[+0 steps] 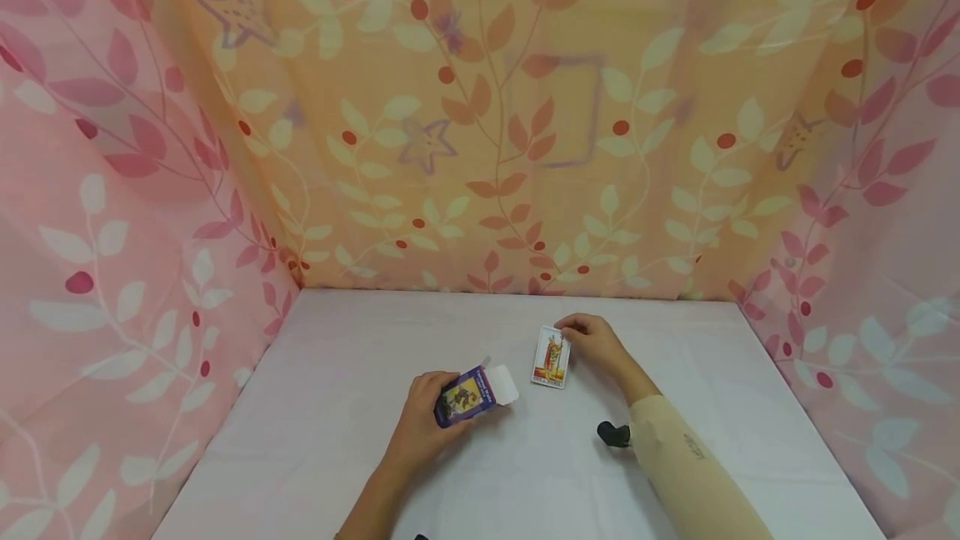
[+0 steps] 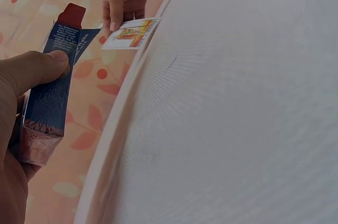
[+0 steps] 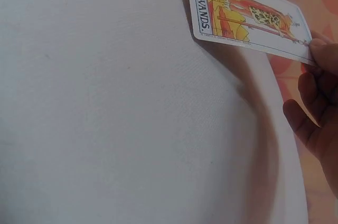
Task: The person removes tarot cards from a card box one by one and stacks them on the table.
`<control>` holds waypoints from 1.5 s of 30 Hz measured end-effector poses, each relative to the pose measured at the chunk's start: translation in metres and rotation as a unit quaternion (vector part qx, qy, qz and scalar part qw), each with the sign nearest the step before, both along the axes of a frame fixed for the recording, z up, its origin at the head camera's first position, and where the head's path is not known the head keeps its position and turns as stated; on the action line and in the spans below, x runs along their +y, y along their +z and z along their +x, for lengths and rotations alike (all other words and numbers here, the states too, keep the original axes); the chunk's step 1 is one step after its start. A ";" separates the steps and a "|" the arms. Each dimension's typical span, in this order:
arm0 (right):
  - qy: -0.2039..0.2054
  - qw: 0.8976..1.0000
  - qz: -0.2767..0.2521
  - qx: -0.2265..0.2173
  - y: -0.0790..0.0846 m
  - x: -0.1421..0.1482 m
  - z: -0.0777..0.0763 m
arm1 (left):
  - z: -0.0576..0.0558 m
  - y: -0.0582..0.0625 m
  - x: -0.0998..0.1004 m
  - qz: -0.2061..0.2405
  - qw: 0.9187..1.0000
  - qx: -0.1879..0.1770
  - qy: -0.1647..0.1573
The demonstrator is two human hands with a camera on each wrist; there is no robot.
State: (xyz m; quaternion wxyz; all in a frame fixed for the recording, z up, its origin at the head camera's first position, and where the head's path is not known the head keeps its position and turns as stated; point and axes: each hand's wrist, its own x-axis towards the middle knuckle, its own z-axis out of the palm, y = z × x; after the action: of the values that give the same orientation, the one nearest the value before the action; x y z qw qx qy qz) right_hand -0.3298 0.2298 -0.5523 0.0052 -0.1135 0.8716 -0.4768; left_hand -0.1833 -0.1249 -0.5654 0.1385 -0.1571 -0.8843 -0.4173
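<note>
My left hand (image 1: 422, 422) grips a dark blue tarot card box (image 1: 465, 397), thumb along its narrow side in the left wrist view. The box is tilted, with its white-lined flap (image 1: 504, 386) standing open toward the right. A picture shows on its front face. To the right, my right hand (image 1: 597, 342) pinches a tarot card (image 1: 551, 361) by its far corner. The card lies face up to the head view, and "Page of Wands" reads along its end in the right wrist view. Its near end is raised above the white cloth, casting a shadow there.
A white cloth-covered table (image 1: 360, 340) spreads under both hands. Leaf-patterned curtains (image 1: 480, 107) rise behind it and along both sides. A small black object (image 1: 613, 434) juts out beside the right sleeve (image 1: 682, 457).
</note>
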 end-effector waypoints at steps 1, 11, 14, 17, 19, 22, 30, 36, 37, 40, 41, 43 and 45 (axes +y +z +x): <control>0.002 1.000 0.000 -0.003 -0.001 -0.001 -0.001 | 0.000 0.000 0.000 0.000 1.000 -0.001 0.001; 0.009 0.999 0.007 -0.046 -0.006 -0.004 -0.009 | 0.002 0.002 0.000 0.003 1.000 -0.016 0.001; 0.012 0.999 0.002 -0.046 -0.007 -0.005 -0.010 | 0.001 0.002 -0.001 0.000 1.000 -0.018 0.002; 0.017 0.999 -0.006 -0.035 -0.010 -0.006 -0.011 | 0.001 0.003 0.000 0.000 1.000 -0.017 0.002; 0.019 0.999 -0.007 -0.030 -0.012 -0.007 -0.012 | 0.001 0.004 0.000 0.000 1.000 -0.016 0.002; 0.021 0.999 -0.010 -0.030 -0.016 -0.008 -0.014 | 0.002 0.005 0.000 -0.001 1.000 -0.013 0.002; 0.015 0.999 0.014 -0.038 -0.025 -0.010 -0.020 | 0.002 0.005 0.000 -0.004 1.000 -0.014 0.003; 0.017 0.999 0.039 -0.032 -0.027 -0.011 -0.021 | 0.001 0.004 -0.001 -0.007 1.000 -0.020 0.003; 0.018 0.999 0.040 -0.032 -0.027 -0.011 -0.021 | 0.001 0.004 -0.001 -0.007 1.000 -0.020 0.003; 0.017 0.998 0.046 -0.033 -0.028 -0.012 -0.021 | 0.001 0.004 -0.002 -0.005 1.000 -0.020 0.001; 0.017 0.998 0.046 -0.034 -0.027 -0.013 -0.021 | 0.001 0.004 -0.002 -0.004 1.000 -0.019 0.000; 0.018 0.998 0.050 -0.031 -0.027 -0.014 -0.021 | 0.002 0.004 -0.002 -0.005 1.000 -0.019 0.001; 0.018 0.998 0.053 -0.030 -0.027 -0.015 -0.021 | 0.002 0.005 -0.003 -0.005 1.000 -0.019 0.001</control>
State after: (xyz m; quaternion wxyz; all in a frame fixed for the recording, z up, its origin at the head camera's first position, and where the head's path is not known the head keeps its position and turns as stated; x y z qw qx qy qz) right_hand -0.3513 0.2152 -0.5797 0.0458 -0.1141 0.8931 -0.4327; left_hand -0.1816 -0.1275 -0.5607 0.1216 -0.1489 -0.8889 -0.4159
